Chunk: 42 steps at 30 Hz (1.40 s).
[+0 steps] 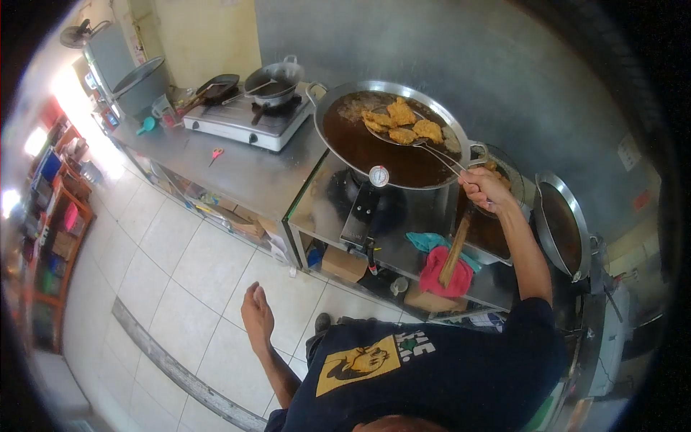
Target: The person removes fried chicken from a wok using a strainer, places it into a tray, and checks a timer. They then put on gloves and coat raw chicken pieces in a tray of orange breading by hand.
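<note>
My right hand (486, 189) is closed around the wire handle of a skimmer (440, 156), over the right rim of a large wok (344, 160) of dark oil. Several golden-brown fried pieces (401, 112) lie on the skimmer's head, over the oil. Pale foam shows at the oil's far left. A round dial thermometer (378, 176) sits at the wok's near rim. Away from the counter, my left hand (257, 315) hangs over the tiled floor, holding nothing, its fingers loosely extended.
Right of the wok are a tray (497, 248) with a wooden stick (456, 248) across it and another oil pan (561, 216). Pink (445, 273) and teal cloths lie at the counter edge. Leftward stands a white gas stove (245, 122) with pans; scissors (216, 153) lie nearby.
</note>
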Each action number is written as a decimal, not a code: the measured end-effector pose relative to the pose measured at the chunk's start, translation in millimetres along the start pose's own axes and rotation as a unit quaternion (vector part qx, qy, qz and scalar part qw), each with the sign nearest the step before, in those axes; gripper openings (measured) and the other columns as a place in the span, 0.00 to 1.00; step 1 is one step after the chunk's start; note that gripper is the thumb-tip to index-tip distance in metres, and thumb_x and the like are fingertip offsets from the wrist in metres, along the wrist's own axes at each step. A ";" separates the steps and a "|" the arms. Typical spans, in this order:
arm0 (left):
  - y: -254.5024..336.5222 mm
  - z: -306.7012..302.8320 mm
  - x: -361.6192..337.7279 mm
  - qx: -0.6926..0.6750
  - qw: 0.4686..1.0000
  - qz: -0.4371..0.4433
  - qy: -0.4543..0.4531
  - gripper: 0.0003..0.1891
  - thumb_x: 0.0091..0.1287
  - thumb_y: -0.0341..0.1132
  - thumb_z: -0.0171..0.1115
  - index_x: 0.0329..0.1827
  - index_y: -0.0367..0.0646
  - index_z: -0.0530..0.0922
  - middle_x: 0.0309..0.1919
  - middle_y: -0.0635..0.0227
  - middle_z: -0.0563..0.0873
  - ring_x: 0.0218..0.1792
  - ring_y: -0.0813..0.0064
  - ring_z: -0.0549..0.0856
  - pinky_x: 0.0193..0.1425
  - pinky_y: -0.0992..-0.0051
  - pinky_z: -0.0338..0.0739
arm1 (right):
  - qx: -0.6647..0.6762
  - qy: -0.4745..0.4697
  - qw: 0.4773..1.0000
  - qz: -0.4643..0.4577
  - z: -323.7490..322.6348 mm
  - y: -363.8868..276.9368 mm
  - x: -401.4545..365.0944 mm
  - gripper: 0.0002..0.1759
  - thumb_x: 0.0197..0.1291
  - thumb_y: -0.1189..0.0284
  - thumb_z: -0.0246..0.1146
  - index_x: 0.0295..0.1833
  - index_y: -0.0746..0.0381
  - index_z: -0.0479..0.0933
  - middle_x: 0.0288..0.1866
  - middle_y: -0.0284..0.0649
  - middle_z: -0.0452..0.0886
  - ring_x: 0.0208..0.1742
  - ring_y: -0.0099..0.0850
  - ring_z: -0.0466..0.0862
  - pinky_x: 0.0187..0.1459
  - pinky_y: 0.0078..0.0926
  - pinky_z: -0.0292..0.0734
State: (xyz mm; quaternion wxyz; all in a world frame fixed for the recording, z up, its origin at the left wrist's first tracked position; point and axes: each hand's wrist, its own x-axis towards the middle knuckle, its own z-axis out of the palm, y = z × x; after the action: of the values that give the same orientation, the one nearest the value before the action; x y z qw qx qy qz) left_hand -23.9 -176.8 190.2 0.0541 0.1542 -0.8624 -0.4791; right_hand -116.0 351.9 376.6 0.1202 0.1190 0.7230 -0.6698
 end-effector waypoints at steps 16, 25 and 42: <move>-4.9 -0.7 2.6 0.003 1.000 0.009 -0.008 0.23 0.79 0.46 0.48 0.60 0.33 0.77 0.50 0.41 0.85 0.54 0.50 0.85 0.59 0.62 0.77 | 0.015 0.011 1.000 -0.001 -2.1 -0.5 -4.3 0.15 0.75 0.62 0.56 0.39 0.63 0.72 0.20 0.23 0.68 0.12 0.11 0.64 0.10 0.11 0.55; 2.5 0.0 2.3 -0.006 1.000 0.015 -0.002 0.22 0.78 0.45 0.48 0.60 0.35 0.77 0.49 0.42 0.85 0.53 0.50 0.85 0.59 0.62 0.77 | 0.016 0.019 1.000 -0.002 -4.2 0.0 -5.6 0.15 0.75 0.62 0.55 0.40 0.63 0.72 0.20 0.23 0.68 0.12 0.11 0.63 0.10 0.12 0.55; 6.6 1.5 5.7 0.001 0.999 0.028 -0.028 0.22 0.78 0.46 0.48 0.60 0.35 0.78 0.49 0.41 0.85 0.53 0.50 0.85 0.58 0.62 0.77 | 0.026 0.014 1.000 -0.005 -9.4 8.1 -15.4 0.15 0.75 0.61 0.56 0.41 0.63 0.71 0.20 0.23 0.67 0.13 0.10 0.63 0.10 0.11 0.55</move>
State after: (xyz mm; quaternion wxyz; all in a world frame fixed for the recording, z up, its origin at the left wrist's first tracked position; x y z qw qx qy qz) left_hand -31.1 -174.2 194.6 0.0436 0.1165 -0.8680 -0.4807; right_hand -98.9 361.6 374.8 0.1039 0.1280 0.7078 -0.6869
